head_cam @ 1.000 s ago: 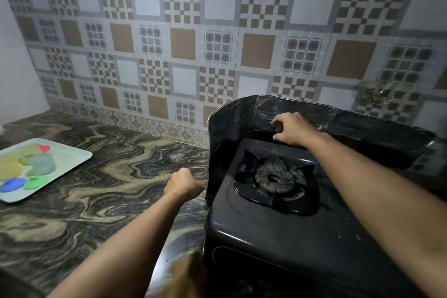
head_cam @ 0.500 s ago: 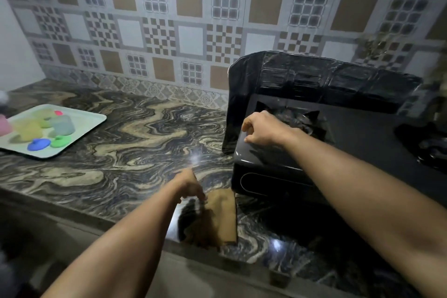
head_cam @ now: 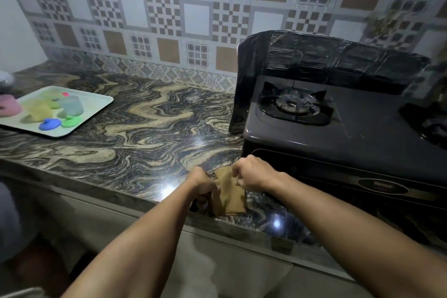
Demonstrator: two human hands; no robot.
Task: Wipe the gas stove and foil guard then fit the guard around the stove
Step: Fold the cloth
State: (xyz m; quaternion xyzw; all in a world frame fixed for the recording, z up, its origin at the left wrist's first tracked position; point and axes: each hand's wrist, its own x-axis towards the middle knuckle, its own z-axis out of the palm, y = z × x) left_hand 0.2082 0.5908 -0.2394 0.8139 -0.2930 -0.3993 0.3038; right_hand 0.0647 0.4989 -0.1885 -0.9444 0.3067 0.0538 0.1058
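A black two-burner gas stove [head_cam: 338, 138] stands on the marbled counter at the right. The dark foil guard [head_cam: 314, 58] rises upright along its back and left side. A folded brown cloth [head_cam: 229, 197] lies on the counter near the front edge, just left of the stove's front. My left hand [head_cam: 202, 182] grips the cloth's left edge. My right hand [head_cam: 252, 174] pinches its upper right part. Both hands sit close together over the cloth.
A pale tray [head_cam: 96, 104] with several coloured cups and lids rests at the left of the marbled counter [head_cam: 145, 128]. A patterned tile wall [head_cam: 193, 12] runs behind. The counter's front edge lies just below the cloth.
My right hand left the stove top and came down to the cloth. My left hand closed on the cloth. The view pulled back and down.
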